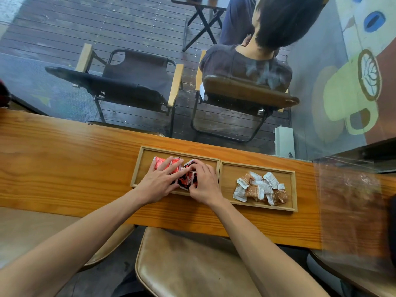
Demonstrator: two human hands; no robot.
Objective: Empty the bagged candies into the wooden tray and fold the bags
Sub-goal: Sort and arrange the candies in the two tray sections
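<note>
Head view: two wooden trays side by side on the wooden surface (64, 159). Left tray (141, 168) has red candies (164, 163) under both hands. Left hand (159, 185) lies flat, fingers spread over them. Right hand (204, 185) has fingers bent onto dark-red candies (186, 179) w/ fingertips; can't tell if pinching. Right tray (227, 174) holds brown & white candies (260, 187), apart from the hands.

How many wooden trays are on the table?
2. The left wooden tray lies under both hands, holding red candies; the right wooden tray beside it holds brown-and-white candies.
</note>
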